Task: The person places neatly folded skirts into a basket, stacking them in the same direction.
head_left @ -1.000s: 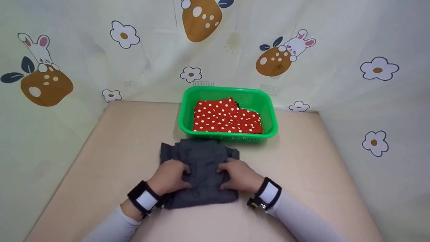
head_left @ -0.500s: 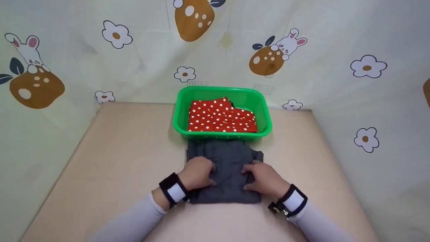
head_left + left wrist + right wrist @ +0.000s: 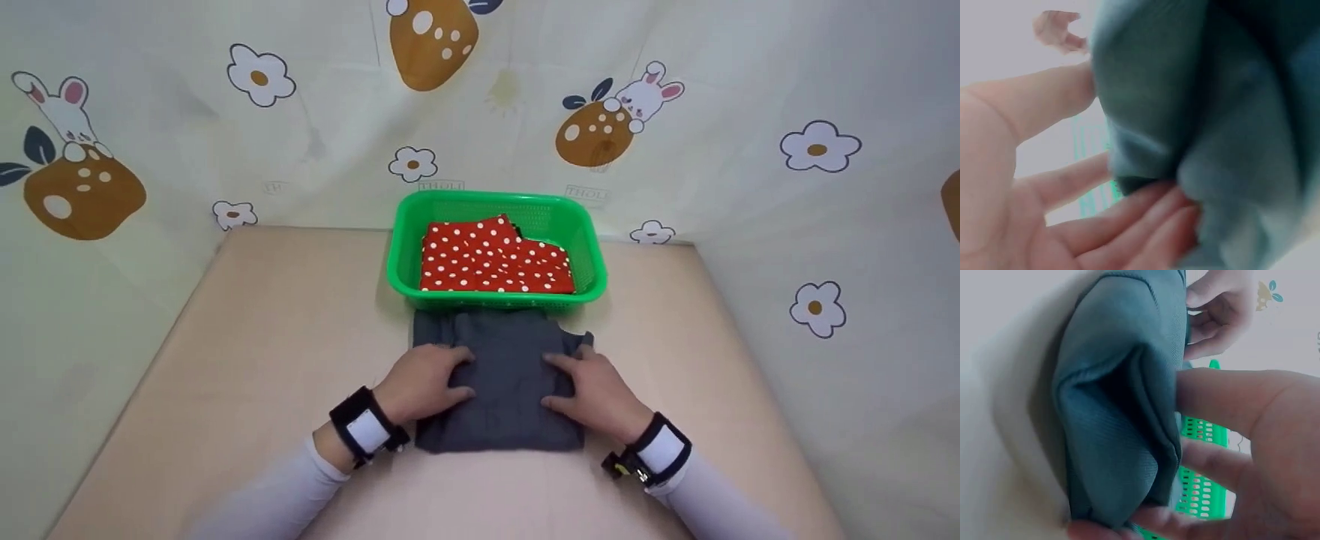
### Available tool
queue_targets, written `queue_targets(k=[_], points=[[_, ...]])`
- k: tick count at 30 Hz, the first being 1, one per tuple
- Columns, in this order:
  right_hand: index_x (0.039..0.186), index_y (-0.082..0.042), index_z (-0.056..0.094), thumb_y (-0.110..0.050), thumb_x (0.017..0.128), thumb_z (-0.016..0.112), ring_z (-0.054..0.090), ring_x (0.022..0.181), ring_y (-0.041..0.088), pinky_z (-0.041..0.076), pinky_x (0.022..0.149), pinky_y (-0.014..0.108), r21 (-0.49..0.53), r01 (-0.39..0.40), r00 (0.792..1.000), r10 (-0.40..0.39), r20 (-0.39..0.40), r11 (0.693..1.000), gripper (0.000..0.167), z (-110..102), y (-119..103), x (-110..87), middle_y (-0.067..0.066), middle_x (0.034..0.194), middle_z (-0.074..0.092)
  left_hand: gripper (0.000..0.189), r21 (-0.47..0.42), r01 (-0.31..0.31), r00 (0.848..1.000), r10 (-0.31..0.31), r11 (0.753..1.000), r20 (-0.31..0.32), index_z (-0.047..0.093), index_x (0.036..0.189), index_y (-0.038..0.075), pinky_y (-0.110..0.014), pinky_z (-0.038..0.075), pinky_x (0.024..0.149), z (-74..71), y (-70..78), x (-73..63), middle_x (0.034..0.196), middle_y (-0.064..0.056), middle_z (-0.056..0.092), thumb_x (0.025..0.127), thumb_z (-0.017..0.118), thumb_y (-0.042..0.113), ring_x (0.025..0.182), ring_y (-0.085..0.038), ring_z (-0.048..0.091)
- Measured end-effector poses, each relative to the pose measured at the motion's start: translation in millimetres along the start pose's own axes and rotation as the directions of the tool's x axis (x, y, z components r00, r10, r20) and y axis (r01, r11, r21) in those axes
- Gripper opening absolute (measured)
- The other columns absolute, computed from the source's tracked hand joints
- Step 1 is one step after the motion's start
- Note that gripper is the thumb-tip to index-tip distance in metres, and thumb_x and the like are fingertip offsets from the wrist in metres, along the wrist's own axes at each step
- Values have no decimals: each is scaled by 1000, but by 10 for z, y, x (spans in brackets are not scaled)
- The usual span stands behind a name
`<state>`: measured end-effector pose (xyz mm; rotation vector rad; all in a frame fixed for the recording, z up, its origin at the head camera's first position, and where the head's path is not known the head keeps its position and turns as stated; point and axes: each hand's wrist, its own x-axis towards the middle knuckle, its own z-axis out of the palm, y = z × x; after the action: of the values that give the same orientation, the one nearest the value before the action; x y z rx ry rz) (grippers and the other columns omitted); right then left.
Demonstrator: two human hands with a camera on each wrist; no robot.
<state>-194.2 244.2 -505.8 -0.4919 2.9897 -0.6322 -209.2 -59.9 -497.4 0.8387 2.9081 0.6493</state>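
A folded dark grey garment point(image 3: 502, 382) lies flat on the table, right up against the front of the basket. My left hand point(image 3: 424, 381) holds its left edge, thumb and forefinger on top. In the left wrist view, other fingers point(image 3: 1140, 225) of that hand reach in at the fold, where the blurred cloth partly hides their tips. At the opposite edge my right hand point(image 3: 600, 390) grips in the same way. The right wrist view shows layered folds of the garment point(image 3: 1112, 410) gaping at the side, with some fingertips point(image 3: 1095, 531) tucked at the lower edge.
Behind the garment stands a green plastic basket point(image 3: 401, 277) with perforated walls. A red cloth with white dots point(image 3: 487, 259) lies folded inside it. The beige table point(image 3: 285, 322) meets a patterned curtain point(image 3: 480, 112) at the back and sides.
The garment has shifted right relative to the basket, with both hands on it, and its top looks smoother. Since half a second ago, my left hand has moved slightly left.
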Motion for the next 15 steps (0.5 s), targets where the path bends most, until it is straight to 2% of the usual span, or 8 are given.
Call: queue_targets(k=[3, 5, 7, 10, 13, 15], points=[[160, -16, 49, -53, 91, 79, 59, 118, 41, 55, 98, 54, 9, -116, 990, 116, -81, 993, 83, 51, 55, 13, 29, 142, 51, 56, -55, 75, 992, -80, 996, -100, 65, 138, 7, -50, 59, 96, 13, -99, -91, 121, -16, 72, 94, 81, 38, 107, -31, 70], [165, -14, 38, -55, 94, 75, 57, 125, 46, 53, 103, 58, 50, -158, 980, 163, -117, 986, 90, 84, 96, 36, 31, 150, 44, 64, -91, 155, 973, -168, 984, -156, 60, 143, 6, -51, 58, 100, 30, -187, -156, 126, -19, 68, 93, 82, 38, 112, -34, 68], [167, -10, 30, -53, 95, 74, 57, 129, 49, 52, 107, 60, 110, -174, 971, 189, -145, 979, 94, 109, 137, 59, 33, 153, 40, 73, -141, 233, 948, -258, 962, -188, 54, 149, 4, -54, 55, 104, 42, -276, -212, 132, -22, 64, 91, 83, 38, 120, -38, 65], [169, -6, 20, -47, 95, 75, 56, 134, 50, 49, 113, 61, 222, -188, 956, 230, -181, 957, 100, 115, 189, 89, 33, 158, 34, 79, -255, 307, 916, -357, 917, -182, 48, 153, 1, -55, 52, 109, 58, -395, -263, 137, -25, 61, 91, 82, 37, 127, -41, 61], [169, -2, 14, -40, 96, 74, 48, 144, 49, 41, 120, 61, 337, -205, 944, 276, -179, 919, 101, 95, 246, 125, 33, 162, 29, 79, -385, 317, 906, -397, 867, -149, 44, 155, -1, -56, 51, 109, 62, -471, -271, 138, -26, 62, 93, 79, 34, 129, -40, 62], [168, 0, 12, -35, 97, 72, 42, 150, 48, 36, 125, 60, 428, -228, 935, 319, -155, 875, 99, 68, 285, 152, 34, 164, 29, 77, -464, 322, 900, -418, 825, -119, 43, 155, -1, -55, 52, 109, 56, -500, -266, 138, -24, 64, 94, 77, 32, 127, -38, 65]])
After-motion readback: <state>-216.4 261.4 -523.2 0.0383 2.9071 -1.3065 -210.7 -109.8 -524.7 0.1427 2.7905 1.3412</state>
